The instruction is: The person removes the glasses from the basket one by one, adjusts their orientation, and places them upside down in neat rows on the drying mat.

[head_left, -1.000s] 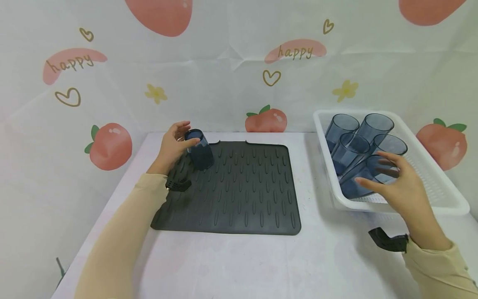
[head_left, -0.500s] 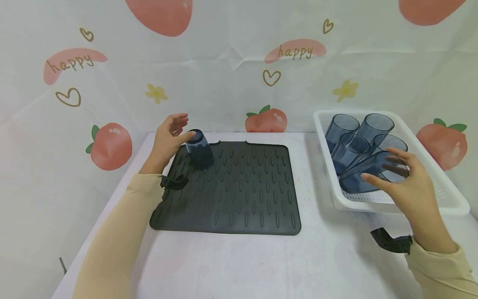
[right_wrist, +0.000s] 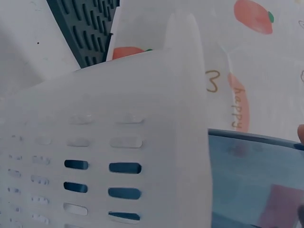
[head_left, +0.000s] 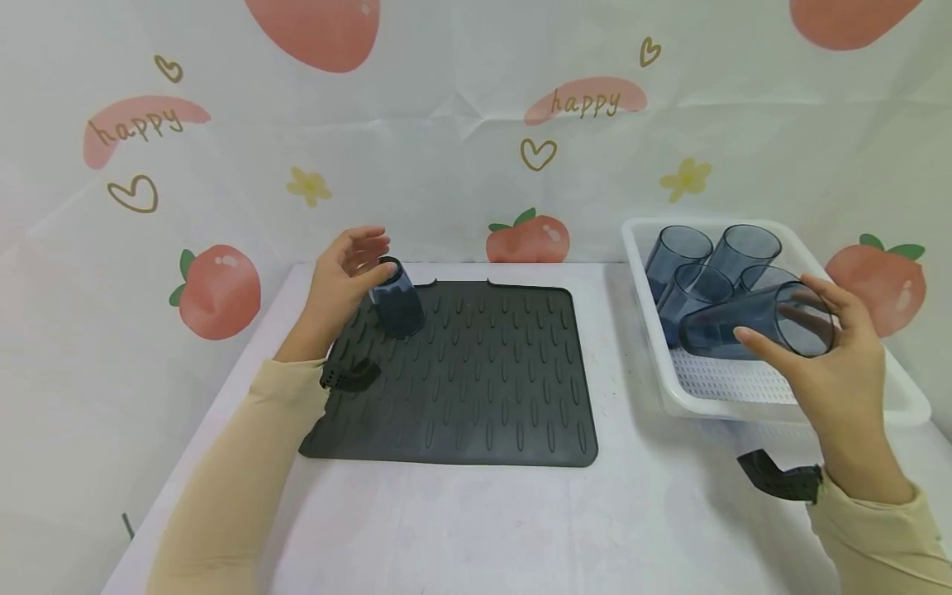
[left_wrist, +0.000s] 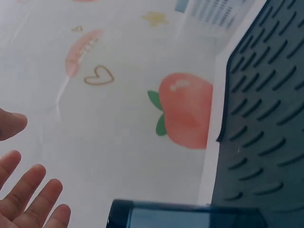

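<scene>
**Cups, basket to mat: one set down, one in hand, four waiting**

Table (head_left: 476, 529): white top, backed by a peach-print cloth.

Drying mat (head_left: 476, 380): dark, ribbed, lying flat at centre-left. Carries one cup only; remaining surface bare.

Basket (head_left: 878, 405): white, perforated, at the right of the table, apart from the mat. Four blue cups (head_left: 687, 285) lean together in its far end.

Lifted cup (head_left: 751, 330): translucent blue, on its side, raised above the basket's near half, mouth toward the right. Right hand (head_left: 833, 372) holds it, thumb along the near wall and fingers curled over the rim end. The right wrist view shows the blue wall (right_wrist: 256, 185) just beside the basket's slotted side.

Inverted cup (head_left: 397, 299): mouth down on the mat's far-left corner, tilted slightly. Left hand (head_left: 342, 277) beside it, fingers spread and relaxed, thumb tip at or near the cup's base; no grip. The left wrist view shows straight fingers (left_wrist: 28, 194) apart from the cup's edge (left_wrist: 190, 216).

Progress, as judged: early. One cup placed, a second clear of the basket but not yet over the mat, four untouched. Most of the transfer remains.
</scene>
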`<state>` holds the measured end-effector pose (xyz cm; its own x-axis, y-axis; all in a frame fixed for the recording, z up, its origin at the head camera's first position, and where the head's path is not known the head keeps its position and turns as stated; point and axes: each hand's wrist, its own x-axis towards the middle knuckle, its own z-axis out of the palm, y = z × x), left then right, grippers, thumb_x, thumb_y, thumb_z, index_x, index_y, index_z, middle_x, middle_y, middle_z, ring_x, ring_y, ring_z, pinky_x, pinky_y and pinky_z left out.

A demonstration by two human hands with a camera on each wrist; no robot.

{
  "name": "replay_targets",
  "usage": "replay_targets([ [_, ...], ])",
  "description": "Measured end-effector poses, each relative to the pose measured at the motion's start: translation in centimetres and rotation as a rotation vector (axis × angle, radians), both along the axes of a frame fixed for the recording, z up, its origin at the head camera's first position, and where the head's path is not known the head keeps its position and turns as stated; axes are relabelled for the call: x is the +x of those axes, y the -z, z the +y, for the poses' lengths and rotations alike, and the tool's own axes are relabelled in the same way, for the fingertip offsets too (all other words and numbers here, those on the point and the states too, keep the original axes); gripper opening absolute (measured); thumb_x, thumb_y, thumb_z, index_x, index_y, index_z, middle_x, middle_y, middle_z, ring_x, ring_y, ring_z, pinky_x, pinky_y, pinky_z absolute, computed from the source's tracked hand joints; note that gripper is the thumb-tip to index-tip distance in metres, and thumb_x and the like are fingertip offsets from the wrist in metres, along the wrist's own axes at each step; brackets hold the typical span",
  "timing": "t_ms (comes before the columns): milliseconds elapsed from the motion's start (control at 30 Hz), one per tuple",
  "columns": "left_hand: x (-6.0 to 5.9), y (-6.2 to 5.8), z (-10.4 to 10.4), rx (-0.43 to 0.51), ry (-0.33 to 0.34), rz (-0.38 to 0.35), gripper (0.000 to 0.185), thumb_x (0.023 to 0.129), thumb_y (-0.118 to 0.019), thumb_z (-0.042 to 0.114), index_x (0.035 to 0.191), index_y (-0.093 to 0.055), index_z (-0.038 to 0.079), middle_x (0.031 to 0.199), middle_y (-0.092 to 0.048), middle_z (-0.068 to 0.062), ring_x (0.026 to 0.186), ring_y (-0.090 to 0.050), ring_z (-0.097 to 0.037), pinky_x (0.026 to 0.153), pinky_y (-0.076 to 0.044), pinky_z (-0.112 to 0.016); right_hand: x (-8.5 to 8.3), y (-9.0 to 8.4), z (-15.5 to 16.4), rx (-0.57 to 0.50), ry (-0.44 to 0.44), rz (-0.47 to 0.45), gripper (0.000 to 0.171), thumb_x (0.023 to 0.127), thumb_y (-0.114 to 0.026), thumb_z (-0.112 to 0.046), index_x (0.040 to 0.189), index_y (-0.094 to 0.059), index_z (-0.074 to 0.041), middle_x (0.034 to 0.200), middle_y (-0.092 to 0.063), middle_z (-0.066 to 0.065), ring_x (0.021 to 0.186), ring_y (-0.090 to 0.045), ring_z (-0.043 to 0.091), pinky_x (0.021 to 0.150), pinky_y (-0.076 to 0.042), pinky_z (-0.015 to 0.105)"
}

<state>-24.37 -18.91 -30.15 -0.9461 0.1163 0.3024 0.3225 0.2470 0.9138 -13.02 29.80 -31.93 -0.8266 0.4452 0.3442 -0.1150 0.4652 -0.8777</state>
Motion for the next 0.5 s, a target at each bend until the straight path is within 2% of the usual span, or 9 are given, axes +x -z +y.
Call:
replay_targets([
  [100, 0.5, -0.2, 0.4, 0.022, 0.031, 0.001, 0.045, 0.091, -0.067, 0.010, 0.134, -0.052, 0.012, 0.132, -0.053, -0.009, 0.124, -0.051, -0.020, 0.113, -0.036, -0.044, 0.0, -0.1, -0.2, -0.018, -0.004, 0.064, 0.085, 0.066, -0.080, 0.015, 0.138, -0.051, -0.019, 0.120, -0.054, -0.010, 0.099, -0.059, 0.001, 0.081, -0.046, 0.003],
  [300, 1.1, -0.3, 1.3, 0.031, 0.068, 0.006, 0.045, 0.091, -0.066, 0.007, 0.134, -0.052, 0.012, 0.134, -0.052, -0.015, 0.125, -0.051, -0.020, 0.114, -0.035, -0.041, -0.2, -0.2, -0.6, -0.033, -0.009, 0.185, 0.083, 0.064, -0.078, 0.019, 0.136, -0.053, -0.013, 0.119, -0.058, -0.005, 0.101, -0.060, 0.007, 0.088, -0.047, 0.008],
  [433, 1.5, -0.4, 1.9, 0.023, 0.096, 0.006, 0.046, 0.091, -0.066, 0.008, 0.134, -0.052, 0.013, 0.133, -0.053, -0.011, 0.127, -0.051, -0.021, 0.114, -0.036, -0.039, -0.2, -0.4, -1.1, -0.125, -0.044, 0.277, 0.081, 0.062, -0.076, 0.023, 0.133, -0.055, -0.009, 0.119, -0.059, 0.001, 0.106, -0.058, 0.013, 0.089, -0.048, 0.011],
  [500, 1.8, -0.4, 2.2, 0.026, 0.115, 0.000, 0.047, 0.091, -0.066, 0.007, 0.135, -0.052, 0.013, 0.133, -0.054, -0.008, 0.128, -0.050, -0.022, 0.114, -0.036, -0.039, -0.2, -0.4, -1.5, -0.205, -0.084, 0.330, 0.079, 0.061, -0.075, 0.025, 0.131, -0.056, -0.006, 0.118, -0.059, 0.004, 0.107, -0.057, 0.016, 0.089, -0.048, 0.012],
])
